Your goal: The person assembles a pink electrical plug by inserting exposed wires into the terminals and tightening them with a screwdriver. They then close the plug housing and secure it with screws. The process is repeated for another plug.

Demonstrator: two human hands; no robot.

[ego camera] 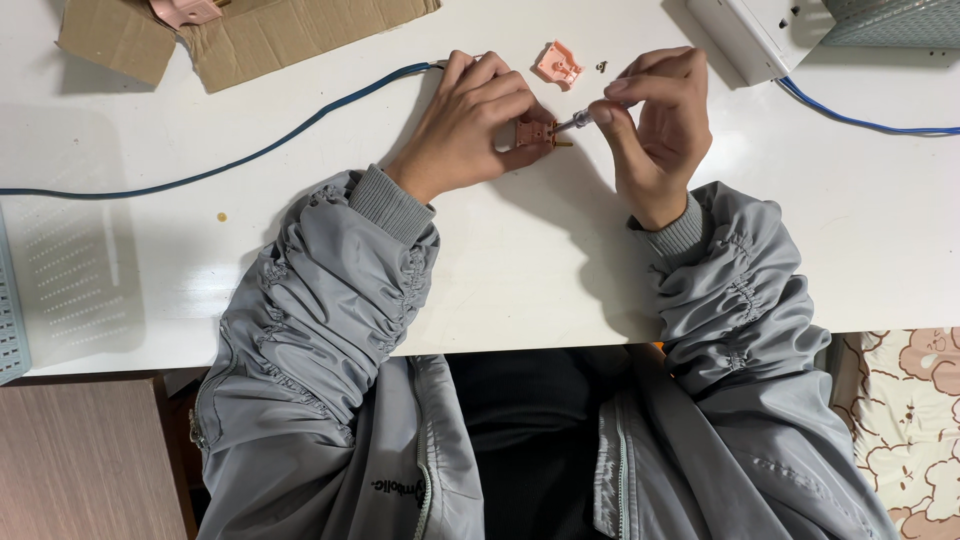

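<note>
My left hand (472, 122) grips a small pink plug body (535, 133) with brass pins, held just above the white table (520, 260). A blue cable (250, 155) runs from under that hand off to the left. My right hand (660, 125) pinches a thin screwdriver (577, 122) whose tip meets the plug body. The plug's loose pink cover (559, 64) lies on the table just beyond my hands. Beside the cover rests a tiny screw (601, 67). Both arms wear grey jacket sleeves.
A torn brown cardboard piece (250, 35) lies at the far left. A white power strip (745, 35) with a blue lead (860, 122) sits at the far right. The table's near edge runs in front of my body; a wooden cabinet (85, 460) stands lower left.
</note>
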